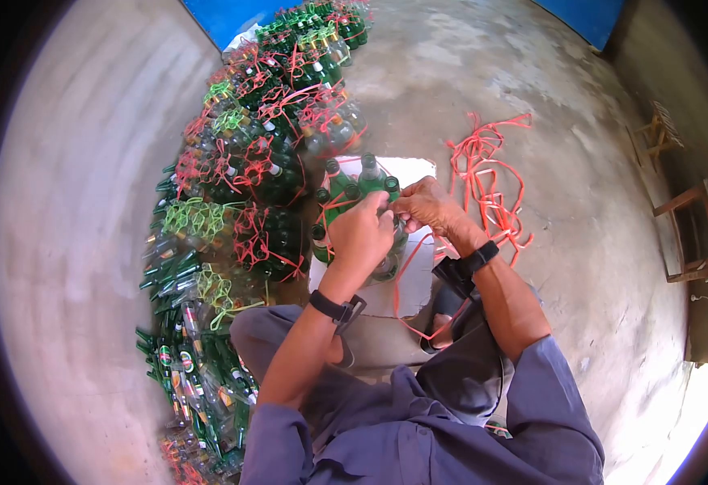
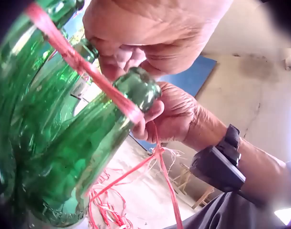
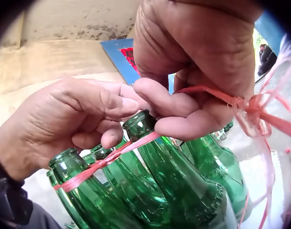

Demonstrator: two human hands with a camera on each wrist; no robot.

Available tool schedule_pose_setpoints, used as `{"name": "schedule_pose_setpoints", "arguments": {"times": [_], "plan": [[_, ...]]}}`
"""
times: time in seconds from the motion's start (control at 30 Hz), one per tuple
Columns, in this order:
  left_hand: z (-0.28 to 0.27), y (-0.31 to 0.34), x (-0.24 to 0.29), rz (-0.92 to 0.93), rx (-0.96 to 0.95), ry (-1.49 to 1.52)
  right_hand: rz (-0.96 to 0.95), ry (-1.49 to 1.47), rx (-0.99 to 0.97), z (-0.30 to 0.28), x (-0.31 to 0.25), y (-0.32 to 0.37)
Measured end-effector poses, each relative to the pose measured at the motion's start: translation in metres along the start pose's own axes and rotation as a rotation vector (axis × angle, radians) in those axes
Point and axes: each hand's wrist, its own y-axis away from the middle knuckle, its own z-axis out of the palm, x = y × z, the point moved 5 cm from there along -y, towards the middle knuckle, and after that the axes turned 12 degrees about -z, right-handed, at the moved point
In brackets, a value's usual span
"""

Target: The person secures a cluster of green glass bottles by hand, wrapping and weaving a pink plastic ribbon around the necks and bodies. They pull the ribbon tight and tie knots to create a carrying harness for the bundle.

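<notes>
Several green glass bottles [image 1: 338,202] stand upright in a cluster on a white board [image 1: 378,303]. Red plastic twine [image 3: 90,169] runs around the bottle necks. At the near-right bottle's neck [image 3: 140,125], the left hand [image 1: 362,238] has its fingers bent beside the mouth; whether they pinch the twine cannot be told. The right hand [image 1: 435,208] grips the twine against that same neck with curled fingers, and a knotted length [image 3: 253,112] trails from it. In the left wrist view, the twine [image 2: 83,67] crosses the necks in a taut band.
Bundled bottles [image 1: 265,162] tied with red and green twine line the left wall, with loose bottles [image 1: 200,364] lying nearer. A tangle of red twine [image 1: 487,186] lies on the floor at the right. Wooden frames [image 1: 693,230] stand by the right wall.
</notes>
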Motion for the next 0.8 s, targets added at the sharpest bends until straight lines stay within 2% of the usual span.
{"name": "schedule_pose_setpoints", "arguments": {"times": [0.13,0.2,0.23,0.3,0.33,0.4,0.53,0.6,0.63,0.7,0.8], "plan": [[-0.005,0.004,0.014,0.064,-0.002,-0.002,-0.021,-0.04,0.014,0.0,0.001,0.0],[-0.017,0.025,0.032,0.22,0.157,0.179,0.003,-0.009,0.012,-0.001,-0.006,0.005],[-0.011,0.037,0.032,0.219,0.152,0.178,0.007,-0.012,0.015,-0.001,-0.008,0.007],[0.009,0.063,0.027,0.177,-0.012,0.447,0.04,0.008,0.01,-0.001,-0.01,0.008],[0.02,0.076,0.026,0.173,-0.008,0.449,0.042,0.011,0.006,-0.001,-0.004,0.005],[0.056,0.091,0.006,-0.178,-0.161,0.565,0.056,-0.116,0.028,0.002,0.013,-0.003],[0.089,0.09,-0.007,-0.156,-0.099,0.536,0.073,-0.104,0.03,0.002,0.004,0.003],[0.1,0.085,-0.011,-0.321,-0.144,0.757,0.079,-0.074,0.03,0.001,0.004,0.003],[0.1,0.082,-0.01,-0.32,-0.144,0.756,0.079,-0.075,0.03,0.001,0.003,0.003],[0.108,0.077,-0.011,-0.44,-0.272,0.938,0.07,-0.064,0.008,0.001,0.001,0.003],[0.11,0.071,-0.008,-0.493,-0.317,1.122,0.044,-0.137,0.052,0.001,0.003,0.003]]}}
